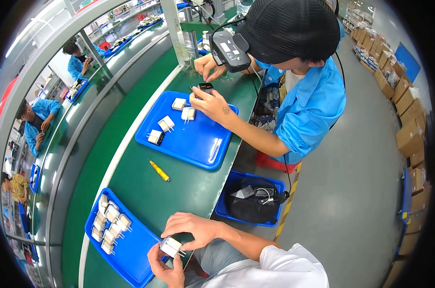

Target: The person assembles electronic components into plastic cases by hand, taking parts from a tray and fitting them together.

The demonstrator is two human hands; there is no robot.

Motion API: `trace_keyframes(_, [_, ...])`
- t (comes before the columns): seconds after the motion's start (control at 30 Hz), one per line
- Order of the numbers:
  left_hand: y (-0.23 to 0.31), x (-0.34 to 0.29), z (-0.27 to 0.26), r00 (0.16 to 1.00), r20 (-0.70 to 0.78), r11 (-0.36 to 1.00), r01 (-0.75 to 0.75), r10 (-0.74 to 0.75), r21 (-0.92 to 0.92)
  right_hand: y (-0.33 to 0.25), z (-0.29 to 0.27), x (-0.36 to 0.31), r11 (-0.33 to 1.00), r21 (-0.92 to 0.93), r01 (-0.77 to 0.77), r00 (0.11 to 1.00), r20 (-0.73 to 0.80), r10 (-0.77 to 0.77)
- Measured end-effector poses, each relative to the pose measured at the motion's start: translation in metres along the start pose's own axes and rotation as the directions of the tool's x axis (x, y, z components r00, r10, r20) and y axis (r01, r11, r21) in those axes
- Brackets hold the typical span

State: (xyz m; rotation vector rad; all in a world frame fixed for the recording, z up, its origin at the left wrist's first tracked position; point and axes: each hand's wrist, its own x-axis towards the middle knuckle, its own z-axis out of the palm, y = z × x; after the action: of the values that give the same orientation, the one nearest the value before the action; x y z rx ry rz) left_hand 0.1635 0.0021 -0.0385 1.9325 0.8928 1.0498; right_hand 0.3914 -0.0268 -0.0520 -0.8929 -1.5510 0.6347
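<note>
One white plug adapter (pixel 171 246) is held up between both bare hands, just in front of the person's lap, at the near edge of the table and partly over a corner of the closest tray, its metal prongs pointing toward the lower right. The left hand (pixel 166 269), below it, has thumb and forefinger bent around the block, opened only to its width and closed on it. The right hand (pixel 193 229), above it, curls over with its fingertips on the upper edge and its thumb near the prong side, also spread only about as far as the block. Beside the hands, a blue tray (pixel 137 257) holds a cluster of white adapters (pixel 113 225) at its far end. Further up the green table (pixel 193 192) lies a yellow pen-shaped tool (pixel 159 170), touching neither tray. Past it sits a second blue tray (pixel 198 146) with four adapters, one showing a dark side. A co-worker (pixel 306 115) in a blue shirt and black cap holds a small dark piece (pixel 205 87) above that tray. Below the table edge, a blue bin (pixel 221 207) contains black cloth and a white cable. Cardboard boxes (pixel 410 137) line the aisle on the right; more people in work clothes sit at another line on the left.
</note>
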Motion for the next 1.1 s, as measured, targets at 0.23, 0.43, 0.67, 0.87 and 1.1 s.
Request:
trace_keyframes(0.23, [0.0011, 0.0020, 0.0030, 0.999, -0.002, 0.998, 0.032, -0.032, 0.045, 0.0016, -0.0017, -0.0029, 0.999, 0.006, -0.031, 0.999, -0.011, 0.031])
trace_keyframes(0.43, [0.0025, 0.0020, 0.0049, 0.998, -0.008, 0.998, 0.057, -0.057, 0.037, 0.0012, -0.0033, -0.0035, 0.999, 0.010, -0.031, 0.999, -0.022, 0.032])
trace_keyframes(0.67, [0.0029, 0.0020, 0.0044, 0.998, -0.004, 0.997, 0.067, -0.067, 0.029, 0.0022, -0.0023, -0.0039, 1.000, 0.013, -0.024, 0.999, -0.031, 0.024])
trace_keyframes(0.87, [0.0009, 0.0013, 0.0028, 0.998, -0.001, 0.997, 0.070, -0.070, 0.022, 0.0021, -0.0021, -0.0035, 0.999, 0.005, -0.033, 0.999, -0.024, 0.033])
trace_keyframes(1.1, [-0.0015, 0.0013, 0.0007, 0.998, 0.009, 0.998, 0.068, -0.068, 0.003, 0.0016, -0.0013, -0.0023, 0.999, -0.001, -0.036, 0.999, -0.019, 0.036])
